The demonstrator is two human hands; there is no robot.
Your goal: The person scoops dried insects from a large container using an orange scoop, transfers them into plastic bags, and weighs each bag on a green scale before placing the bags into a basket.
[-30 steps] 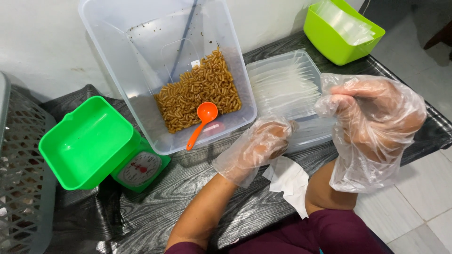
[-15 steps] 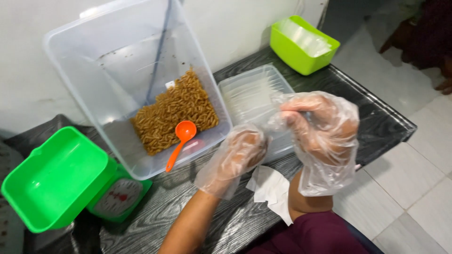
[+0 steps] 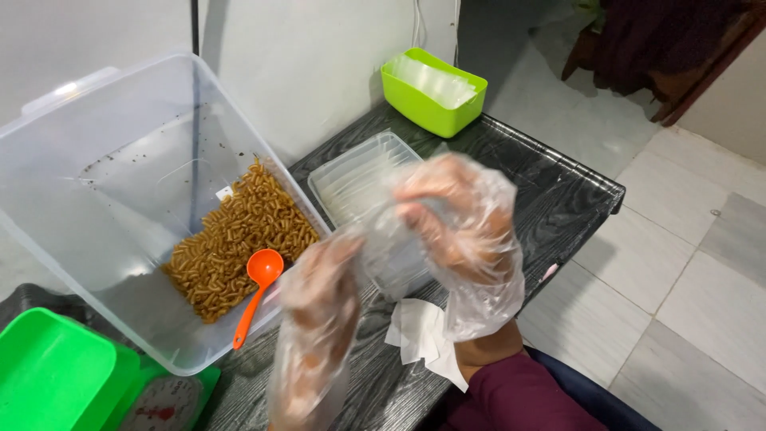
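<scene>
Between both sets of fingertips: thin clear plastic bag (image 3: 381, 239), stretched left-to-right over the lidded clear tray (image 3: 351, 179). Right hand (image 3: 455, 219), gloved, fingers pinched on its edge; left hand (image 3: 319, 311), gloved, blurred, fingers curled at its lower corner, grip uncertain. Orange scoop (image 3: 257, 289) lies left of the left fingers, nearer that hand. Since earlier frame: both hands sit lower in view.

One head-worn view, steeply downward and close over the dark table (image 3: 558, 191), wall beyond, floor at right.
</scene>
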